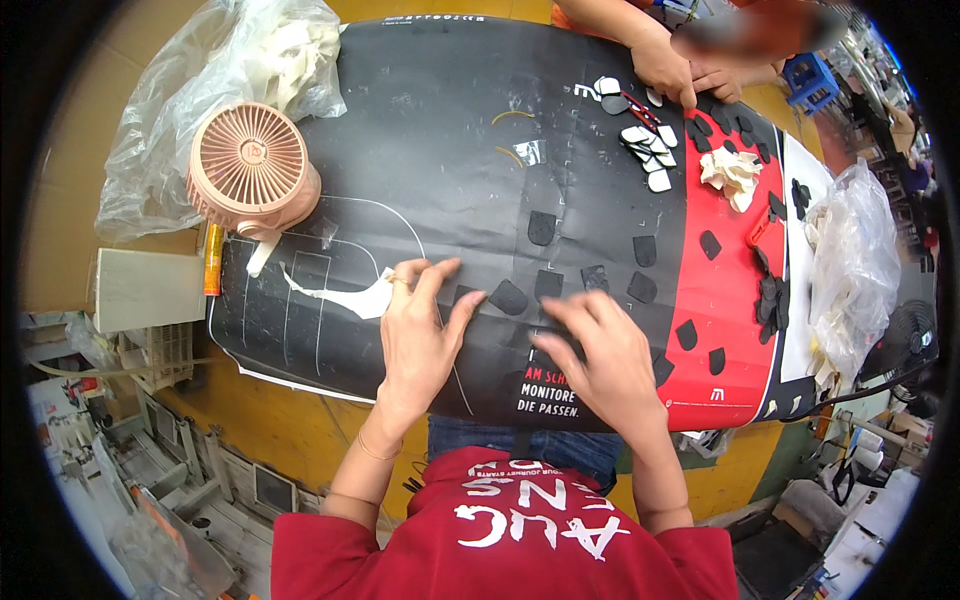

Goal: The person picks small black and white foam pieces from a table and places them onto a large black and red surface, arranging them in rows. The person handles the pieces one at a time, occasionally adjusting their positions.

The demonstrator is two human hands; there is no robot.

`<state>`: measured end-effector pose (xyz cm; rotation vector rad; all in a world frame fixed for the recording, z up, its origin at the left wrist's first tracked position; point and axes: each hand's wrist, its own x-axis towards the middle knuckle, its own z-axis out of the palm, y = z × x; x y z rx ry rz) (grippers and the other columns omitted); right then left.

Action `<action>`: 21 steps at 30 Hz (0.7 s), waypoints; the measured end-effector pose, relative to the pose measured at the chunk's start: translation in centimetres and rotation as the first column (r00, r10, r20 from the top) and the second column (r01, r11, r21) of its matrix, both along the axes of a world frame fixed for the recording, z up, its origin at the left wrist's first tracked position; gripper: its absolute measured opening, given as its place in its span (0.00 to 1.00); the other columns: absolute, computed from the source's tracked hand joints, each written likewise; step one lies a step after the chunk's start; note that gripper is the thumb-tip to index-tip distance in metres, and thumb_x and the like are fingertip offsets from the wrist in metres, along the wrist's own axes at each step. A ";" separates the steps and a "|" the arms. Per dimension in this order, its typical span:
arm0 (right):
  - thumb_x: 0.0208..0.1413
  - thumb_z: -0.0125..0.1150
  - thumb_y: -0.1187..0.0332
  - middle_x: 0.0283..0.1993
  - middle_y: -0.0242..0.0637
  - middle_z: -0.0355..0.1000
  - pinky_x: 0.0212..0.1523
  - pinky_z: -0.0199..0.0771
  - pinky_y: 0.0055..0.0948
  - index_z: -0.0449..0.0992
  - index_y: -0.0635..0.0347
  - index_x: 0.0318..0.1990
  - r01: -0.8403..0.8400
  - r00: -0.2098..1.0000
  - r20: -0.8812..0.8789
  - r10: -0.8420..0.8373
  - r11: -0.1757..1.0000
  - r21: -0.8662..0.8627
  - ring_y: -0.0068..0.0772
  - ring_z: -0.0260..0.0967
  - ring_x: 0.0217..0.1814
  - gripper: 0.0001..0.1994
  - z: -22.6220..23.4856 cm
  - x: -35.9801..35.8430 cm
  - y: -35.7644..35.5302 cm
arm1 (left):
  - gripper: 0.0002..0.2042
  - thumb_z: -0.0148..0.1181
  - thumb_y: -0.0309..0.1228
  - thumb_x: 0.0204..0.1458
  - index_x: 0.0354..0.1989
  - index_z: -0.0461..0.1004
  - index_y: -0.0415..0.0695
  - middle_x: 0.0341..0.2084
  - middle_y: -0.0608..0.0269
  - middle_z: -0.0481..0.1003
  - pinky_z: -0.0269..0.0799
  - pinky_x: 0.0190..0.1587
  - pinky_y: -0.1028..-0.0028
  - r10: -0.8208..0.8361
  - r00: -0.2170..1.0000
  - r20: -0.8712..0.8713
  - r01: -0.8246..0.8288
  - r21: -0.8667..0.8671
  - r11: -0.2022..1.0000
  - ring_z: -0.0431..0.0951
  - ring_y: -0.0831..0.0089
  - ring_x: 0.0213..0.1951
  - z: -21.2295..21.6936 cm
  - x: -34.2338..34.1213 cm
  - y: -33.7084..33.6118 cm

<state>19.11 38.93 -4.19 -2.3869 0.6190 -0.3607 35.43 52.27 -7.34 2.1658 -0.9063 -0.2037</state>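
My left hand [422,330] hovers over the black sheet [440,120] that covers the table, thumb and index finger apart. A strip of white cloth [350,298] lies against its outer fingers; I cannot tell whether they pinch it. To the right, my right hand [610,355] also has thumb and index spread, with nothing visible between them. Small black round-ended pieces lie around the hands: one piece [509,297] is by my left thumb, and another piece [548,284] is just beyond my right fingertips. A further piece [594,277] sits above the right hand.
A pink fan [255,165] stands at the left beside a clear plastic bag [160,130]. Several white pieces [650,150] and a crumpled cream cloth [732,178] lie far right. Another person's hands [665,70] work at the far edge. A plastic bag [855,270] hangs at right.
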 end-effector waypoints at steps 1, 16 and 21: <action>0.50 0.71 0.65 0.41 0.38 0.72 0.42 0.72 0.39 0.79 0.60 0.46 -0.044 0.998 -0.051 0.043 0.999 -0.021 0.42 0.72 0.43 0.17 0.3 -1.3 0.2 | 0.14 0.71 0.28 0.51 0.45 0.79 0.40 0.42 0.54 0.72 0.68 0.26 0.69 0.049 0.999 0.021 -0.048 -0.021 0.999 0.69 0.71 0.19 0.0 -0.3 0.1; 0.60 0.64 0.73 0.36 0.39 0.75 0.40 0.71 0.24 0.81 0.71 0.39 0.248 0.852 0.188 -0.489 0.693 0.677 0.24 0.72 0.38 0.07 -1.2 -4.2 3.2 | 0.19 0.78 0.22 0.38 0.42 0.81 0.39 0.36 0.58 0.78 0.77 0.36 0.75 -0.316 0.949 0.015 0.297 -0.387 0.873 0.80 0.70 0.33 0.8 -7.3 0.1; 0.59 0.64 0.75 0.35 0.40 0.75 0.38 0.71 0.24 0.81 0.70 0.39 0.204 0.840 0.235 -0.489 0.685 0.699 0.26 0.72 0.36 0.06 -0.9 -4.4 3.6 | 0.16 0.74 0.24 0.43 0.43 0.81 0.40 0.37 0.59 0.78 0.76 0.32 0.73 -0.318 0.946 0.061 0.317 -0.368 0.874 0.81 0.68 0.32 1.1 -7.8 -0.7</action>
